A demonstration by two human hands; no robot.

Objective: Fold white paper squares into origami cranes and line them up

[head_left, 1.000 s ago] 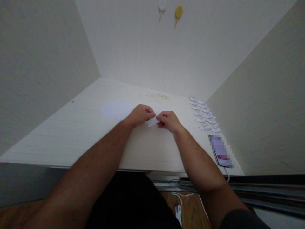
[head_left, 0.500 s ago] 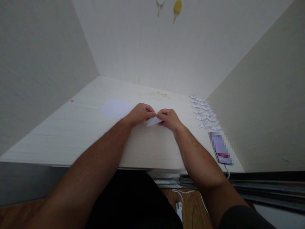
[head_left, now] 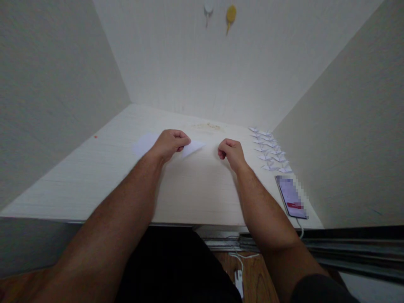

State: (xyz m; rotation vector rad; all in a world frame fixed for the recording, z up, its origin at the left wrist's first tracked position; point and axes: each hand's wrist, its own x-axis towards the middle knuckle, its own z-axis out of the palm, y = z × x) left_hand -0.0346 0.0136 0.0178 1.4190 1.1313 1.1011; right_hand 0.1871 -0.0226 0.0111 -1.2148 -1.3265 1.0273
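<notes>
Between thumb and fingers, my left hand point(head_left: 173, 143) pinches one corner of a folded triangle of white paper point(head_left: 193, 147), raised a little over the table. The paper's pointed end faces right. My right hand point(head_left: 231, 152) is apart from it, to the right, with its fingers curled closed and nothing visible in them. Behind my left hand lie loose sheets of white paper point(head_left: 143, 144), partly covered by the hand and wrist. To the right stand several folded paper cranes point(head_left: 268, 155) in two rows.
A phone point(head_left: 291, 197) with a cable point(head_left: 301, 229) lies at the table's right front edge. Walls rise at the left, back and right. Two hooks, one white point(head_left: 208, 8) and one yellow point(head_left: 231, 14), are on the back wall. A white power strip point(head_left: 239, 283) rests on the floor.
My right hand has let go of the folded paper and moved right. My left hand has moved left with the paper, which is now turned with its point to the right.
</notes>
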